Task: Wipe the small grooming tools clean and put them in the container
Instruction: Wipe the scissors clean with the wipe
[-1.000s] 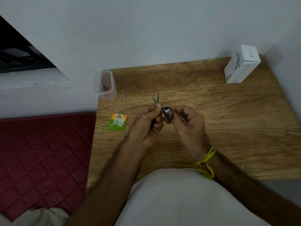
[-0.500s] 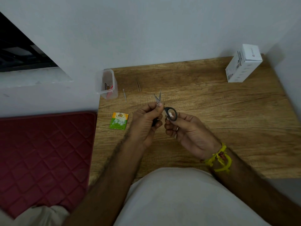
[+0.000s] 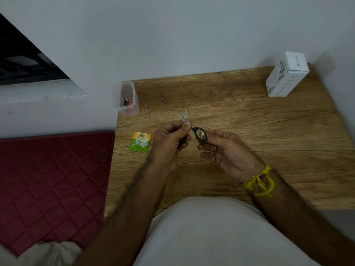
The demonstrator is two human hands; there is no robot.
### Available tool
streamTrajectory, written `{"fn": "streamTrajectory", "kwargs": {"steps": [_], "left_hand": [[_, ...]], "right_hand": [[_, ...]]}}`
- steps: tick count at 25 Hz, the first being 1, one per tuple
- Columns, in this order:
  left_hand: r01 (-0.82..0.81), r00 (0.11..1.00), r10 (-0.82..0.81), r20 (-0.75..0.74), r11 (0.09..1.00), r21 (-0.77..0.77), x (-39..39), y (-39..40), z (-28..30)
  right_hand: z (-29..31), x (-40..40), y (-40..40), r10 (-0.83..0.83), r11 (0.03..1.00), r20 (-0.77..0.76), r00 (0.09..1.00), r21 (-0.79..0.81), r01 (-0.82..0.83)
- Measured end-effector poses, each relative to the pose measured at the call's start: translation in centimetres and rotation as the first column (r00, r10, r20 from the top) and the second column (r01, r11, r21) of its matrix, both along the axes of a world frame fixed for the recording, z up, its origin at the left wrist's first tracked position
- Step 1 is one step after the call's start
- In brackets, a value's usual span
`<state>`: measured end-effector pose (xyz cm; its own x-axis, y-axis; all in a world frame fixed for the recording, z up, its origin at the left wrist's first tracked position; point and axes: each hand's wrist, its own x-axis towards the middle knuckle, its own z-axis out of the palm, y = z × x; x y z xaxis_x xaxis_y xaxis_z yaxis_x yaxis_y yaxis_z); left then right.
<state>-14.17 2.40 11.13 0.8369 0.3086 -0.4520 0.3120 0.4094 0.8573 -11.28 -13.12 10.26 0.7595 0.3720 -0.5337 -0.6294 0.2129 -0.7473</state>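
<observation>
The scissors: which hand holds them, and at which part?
The left hand pinches the scissors near the pivot. The right hand holds one black handle ring, with something white at its fingers.

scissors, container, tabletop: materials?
Scissors: bare shiny metal blades, matte black loops, probably plastic. Container: clear plastic by the look, since the tools inside show through its wall. Tabletop: brown wood grain, matte; solid wood or printed laminate, cannot tell.
</observation>
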Motion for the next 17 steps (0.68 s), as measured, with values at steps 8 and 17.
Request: {"fn": "streamTrajectory", "kwargs": {"steps": [8,17], "left_hand": [[-0.109,0.991,0.024,0.134,0.725,0.680,0.0,-2.2,-1.3],[0.069,0.983,-0.168,0.069,0.697,0.713,-0.1,-0.7,-1.1]], "right_hand": [[0.8,0.0,1.5,-0.013,0.983,0.380,0.925,-0.163,0.081],[0.4,0.8,0.4,-0.087,0.991,0.070,0.994,0.107,0.079]]}}
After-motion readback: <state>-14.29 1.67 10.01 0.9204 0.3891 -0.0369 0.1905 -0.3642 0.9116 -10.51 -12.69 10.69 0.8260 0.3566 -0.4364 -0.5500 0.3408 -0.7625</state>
